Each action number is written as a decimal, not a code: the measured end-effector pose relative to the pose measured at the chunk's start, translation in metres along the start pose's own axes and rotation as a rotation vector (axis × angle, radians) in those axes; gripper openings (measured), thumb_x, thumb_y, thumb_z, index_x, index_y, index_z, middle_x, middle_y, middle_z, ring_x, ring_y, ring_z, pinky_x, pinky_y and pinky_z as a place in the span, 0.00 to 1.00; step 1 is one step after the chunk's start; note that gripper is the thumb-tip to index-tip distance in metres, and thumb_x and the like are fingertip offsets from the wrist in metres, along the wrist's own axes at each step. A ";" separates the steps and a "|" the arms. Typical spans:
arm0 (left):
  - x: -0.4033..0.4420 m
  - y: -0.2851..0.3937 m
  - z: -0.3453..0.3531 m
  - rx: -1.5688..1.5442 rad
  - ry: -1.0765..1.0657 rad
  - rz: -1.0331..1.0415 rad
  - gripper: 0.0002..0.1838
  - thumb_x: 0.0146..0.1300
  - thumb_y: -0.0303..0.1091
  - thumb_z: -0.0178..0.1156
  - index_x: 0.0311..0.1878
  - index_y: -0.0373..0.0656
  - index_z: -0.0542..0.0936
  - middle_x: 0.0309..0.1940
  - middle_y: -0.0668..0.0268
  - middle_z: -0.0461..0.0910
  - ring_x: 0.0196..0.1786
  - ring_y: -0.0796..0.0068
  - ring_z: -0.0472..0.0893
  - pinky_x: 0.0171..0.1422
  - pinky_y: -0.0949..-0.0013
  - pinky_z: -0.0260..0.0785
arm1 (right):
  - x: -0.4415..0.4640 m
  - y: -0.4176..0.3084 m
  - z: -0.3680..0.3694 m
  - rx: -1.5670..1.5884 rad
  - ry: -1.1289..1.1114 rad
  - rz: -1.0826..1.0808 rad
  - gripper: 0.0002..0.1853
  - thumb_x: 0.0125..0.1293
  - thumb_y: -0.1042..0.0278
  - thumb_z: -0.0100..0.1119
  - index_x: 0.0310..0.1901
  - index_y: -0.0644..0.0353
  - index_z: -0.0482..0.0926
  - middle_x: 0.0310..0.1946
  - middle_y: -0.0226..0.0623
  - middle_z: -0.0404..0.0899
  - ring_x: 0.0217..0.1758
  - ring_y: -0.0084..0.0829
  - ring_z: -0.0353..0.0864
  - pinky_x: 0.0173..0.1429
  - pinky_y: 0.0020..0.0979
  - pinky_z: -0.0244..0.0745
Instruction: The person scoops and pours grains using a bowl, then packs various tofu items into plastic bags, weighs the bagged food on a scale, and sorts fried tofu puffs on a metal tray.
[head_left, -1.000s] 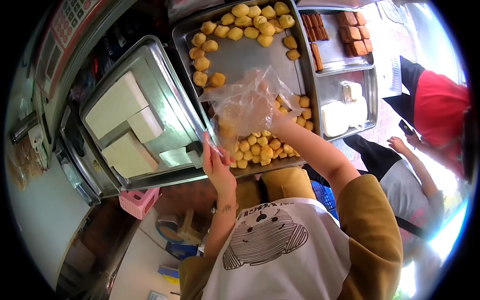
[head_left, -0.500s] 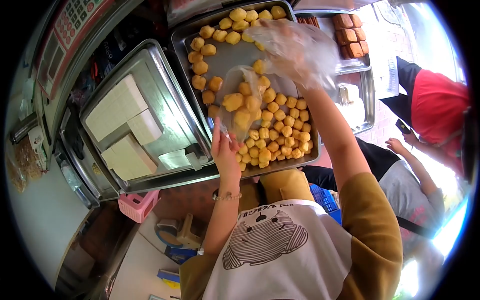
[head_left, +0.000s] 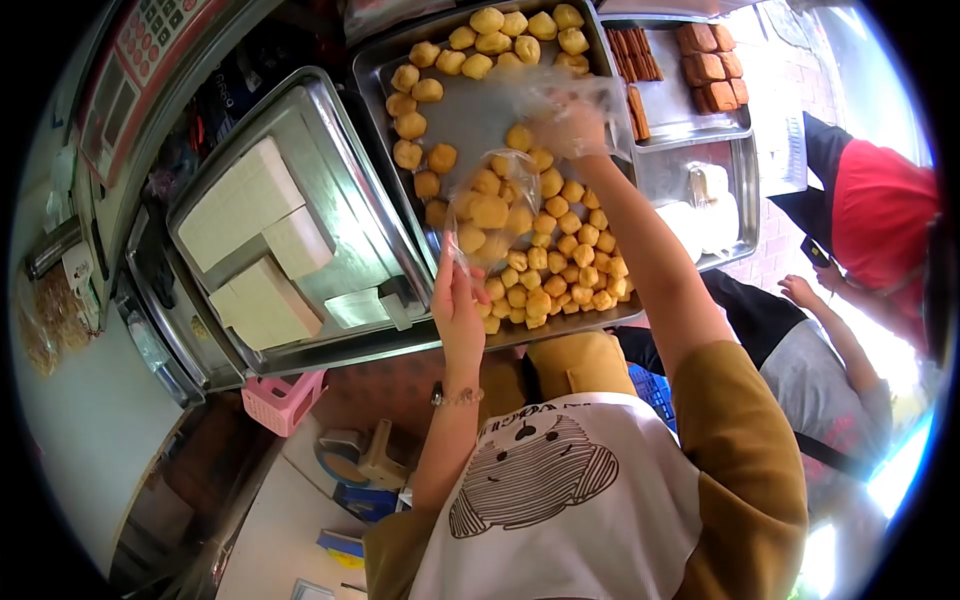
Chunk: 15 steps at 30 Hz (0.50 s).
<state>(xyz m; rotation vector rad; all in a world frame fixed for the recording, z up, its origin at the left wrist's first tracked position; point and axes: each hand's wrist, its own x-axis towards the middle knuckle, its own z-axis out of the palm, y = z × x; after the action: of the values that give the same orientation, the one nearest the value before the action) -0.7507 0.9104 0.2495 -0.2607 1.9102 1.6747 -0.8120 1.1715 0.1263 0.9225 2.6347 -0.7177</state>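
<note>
My left hand (head_left: 458,300) grips the neck of a clear plastic bag (head_left: 520,168) holding several golden, round fried pieces that look like tofu puffs (head_left: 490,212). The bag hangs over a metal tray (head_left: 460,108) of the same puffs, packed closely at the near right and scattered along the far and left sides. My right hand (head_left: 572,125) is above the tray's right part, just beyond the bag. Loose clear plastic covers it, and blur hides its fingers, so I cannot tell whether it holds a puff.
Left of the puffs, another metal tray (head_left: 350,268) bears white tofu blocks (head_left: 245,205) and a flat blade (head_left: 362,308). Farther right lie brown blocks (head_left: 708,68) and brown strips (head_left: 632,55). A pink basket (head_left: 283,402) hangs below. Two people stand at the right.
My right hand has come back toward me and slightly left, uncovering the brown strips. My left hand still grips the bag, shifted slightly right in the picture. The whole view has shifted a little.
</note>
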 end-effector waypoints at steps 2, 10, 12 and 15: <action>0.002 -0.001 -0.001 0.014 0.016 0.000 0.23 0.71 0.30 0.41 0.69 0.51 0.62 0.33 0.70 0.69 0.25 0.86 0.65 0.33 0.80 0.65 | -0.016 -0.005 -0.011 0.270 0.064 0.085 0.29 0.55 0.56 0.58 0.59 0.55 0.68 0.55 0.45 0.71 0.59 0.40 0.70 0.55 0.40 0.70; 0.012 -0.004 -0.008 -0.152 0.098 -0.015 0.22 0.70 0.30 0.41 0.68 0.51 0.63 0.33 0.69 0.70 0.25 0.87 0.63 0.34 0.79 0.66 | -0.108 -0.040 0.005 0.599 -0.004 -0.621 0.27 0.60 0.59 0.57 0.59 0.61 0.65 0.53 0.42 0.71 0.58 0.35 0.69 0.61 0.43 0.66; 0.014 -0.003 -0.010 -0.124 0.125 0.013 0.24 0.68 0.26 0.42 0.67 0.51 0.64 0.32 0.71 0.71 0.26 0.85 0.65 0.37 0.78 0.67 | -0.121 -0.066 -0.008 0.255 -0.346 -0.406 0.26 0.63 0.60 0.53 0.61 0.61 0.63 0.52 0.41 0.71 0.57 0.35 0.69 0.62 0.42 0.65; 0.016 -0.007 -0.013 -0.148 0.165 -0.057 0.24 0.67 0.26 0.42 0.67 0.52 0.64 0.32 0.70 0.72 0.27 0.85 0.66 0.38 0.77 0.67 | -0.098 -0.022 0.053 -0.611 0.235 -0.410 0.26 0.64 0.63 0.51 0.62 0.59 0.61 0.52 0.42 0.71 0.56 0.34 0.69 0.63 0.38 0.64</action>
<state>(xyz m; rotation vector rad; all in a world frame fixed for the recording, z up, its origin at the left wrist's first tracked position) -0.7638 0.9002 0.2361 -0.5210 1.8781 1.8069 -0.7469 1.0788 0.1280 0.3105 2.9991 0.1563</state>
